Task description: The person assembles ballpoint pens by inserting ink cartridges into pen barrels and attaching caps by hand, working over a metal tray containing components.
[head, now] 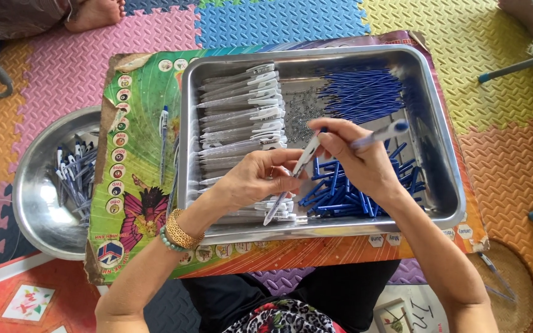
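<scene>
A floor of coloured foam mats carries a printed cardboard sheet (149,185), and on it sits a steel tray (445,179). Over the tray, the left hand (251,179) is closed in a pinch around a clear pen barrel (291,179), held slanting with its upper end toward the right hand (356,157). That hand's fingertips pinch at the barrel's top, where a blue refill (323,131) seems to enter, while another pen part with a blue tip (384,131) is tucked between its fingers. Doing this well likely means keeping the barrel steady and the refill in line with its bore. Below lie loose blue refills (340,197); more sit at the far end (362,92), beside rows of empty barrels (239,105). A steel bowl of pens (38,185) stands at left.
</scene>
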